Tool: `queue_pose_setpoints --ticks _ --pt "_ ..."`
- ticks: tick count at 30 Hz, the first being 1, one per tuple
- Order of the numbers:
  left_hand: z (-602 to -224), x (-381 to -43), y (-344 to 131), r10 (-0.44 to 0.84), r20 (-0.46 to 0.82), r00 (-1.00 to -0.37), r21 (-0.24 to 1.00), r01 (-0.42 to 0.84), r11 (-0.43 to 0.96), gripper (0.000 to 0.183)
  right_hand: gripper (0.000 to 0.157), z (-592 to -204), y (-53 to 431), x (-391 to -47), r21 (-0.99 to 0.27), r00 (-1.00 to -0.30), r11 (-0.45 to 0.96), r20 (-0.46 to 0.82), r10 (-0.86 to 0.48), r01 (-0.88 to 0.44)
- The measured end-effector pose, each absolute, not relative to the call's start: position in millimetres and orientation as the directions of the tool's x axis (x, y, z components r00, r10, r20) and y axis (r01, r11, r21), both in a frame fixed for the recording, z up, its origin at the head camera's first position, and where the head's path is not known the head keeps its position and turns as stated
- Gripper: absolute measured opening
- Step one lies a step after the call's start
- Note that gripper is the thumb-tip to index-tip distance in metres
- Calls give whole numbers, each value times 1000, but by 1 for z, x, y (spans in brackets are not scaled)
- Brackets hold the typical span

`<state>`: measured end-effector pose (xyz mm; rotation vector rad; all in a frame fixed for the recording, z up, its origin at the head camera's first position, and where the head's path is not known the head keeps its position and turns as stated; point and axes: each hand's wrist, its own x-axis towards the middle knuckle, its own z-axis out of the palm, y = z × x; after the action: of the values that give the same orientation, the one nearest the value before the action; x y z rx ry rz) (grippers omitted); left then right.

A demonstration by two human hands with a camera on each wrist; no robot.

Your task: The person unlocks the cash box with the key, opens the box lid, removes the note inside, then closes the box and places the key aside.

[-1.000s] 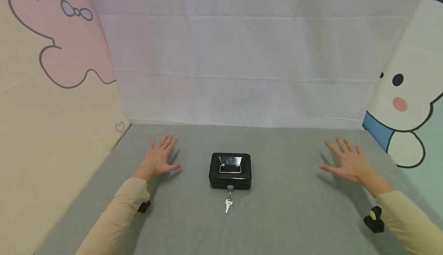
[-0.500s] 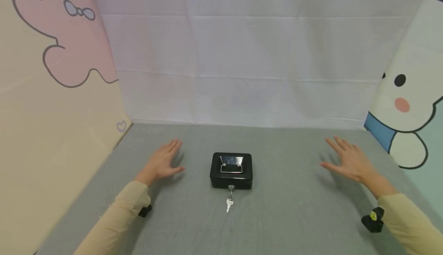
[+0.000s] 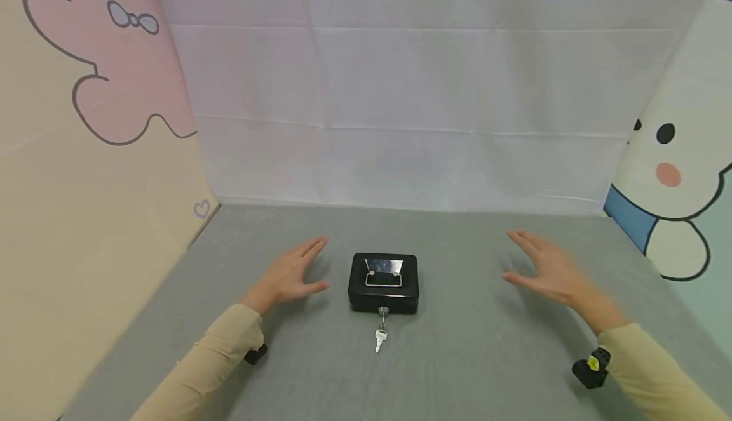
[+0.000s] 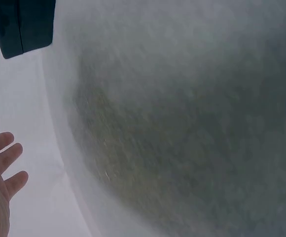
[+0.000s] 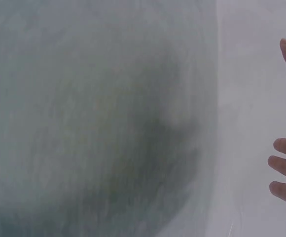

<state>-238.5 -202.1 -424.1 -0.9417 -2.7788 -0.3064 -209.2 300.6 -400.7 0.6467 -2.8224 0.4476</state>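
Observation:
A black cash box [image 3: 383, 297] with a folding wire handle [image 3: 384, 284] on its lid sits in the middle of the table. Keys [image 3: 380, 337] hang from the lock on its front side. Left of the box, my left hand [image 3: 288, 276] hovers with straight fingers and the thumb spread toward it, touching nothing. On the other side, farther off, my right hand [image 3: 551, 275] holds the same kind of pose, empty. The left wrist view catches a corner of the box [image 4: 27, 24] beyond my thumb; only table, backdrop and fingers [image 5: 282, 165] show in the right wrist view.
Grey cloth covers the table [image 3: 446, 357]. A white sheet [image 3: 400, 91] rises behind its far edge. Printed cartoon panels stand at the left [image 3: 103, 218] and right [image 3: 680, 243]. Each wrist carries a small black camera [image 3: 591, 369].
Both hands have moved inward toward the cash box, and their spread fingers have drawn closer together. The box and keys stay in place on the table.

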Motion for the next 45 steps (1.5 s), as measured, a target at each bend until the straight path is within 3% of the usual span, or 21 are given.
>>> queue_pose_setpoints --ticks 6,19,34,45 --pt "-421 -235 -191 589 248 -769 172 633 755 86 81 -400 283 -208 -287 -857 816 291 -424 -502" --pt "-421 -230 -169 602 209 -771 220 637 739 85 80 -403 248 -203 -233 -797 777 344 -496 -585" --pt "-423 -224 -157 612 167 -773 216 635 742 86 74 -413 211 -188 -280 -801 765 369 -472 -580" --pt "-425 -223 -156 622 193 -759 205 651 731 83 65 -420 182 -171 -420 -838 729 350 -419 -541"
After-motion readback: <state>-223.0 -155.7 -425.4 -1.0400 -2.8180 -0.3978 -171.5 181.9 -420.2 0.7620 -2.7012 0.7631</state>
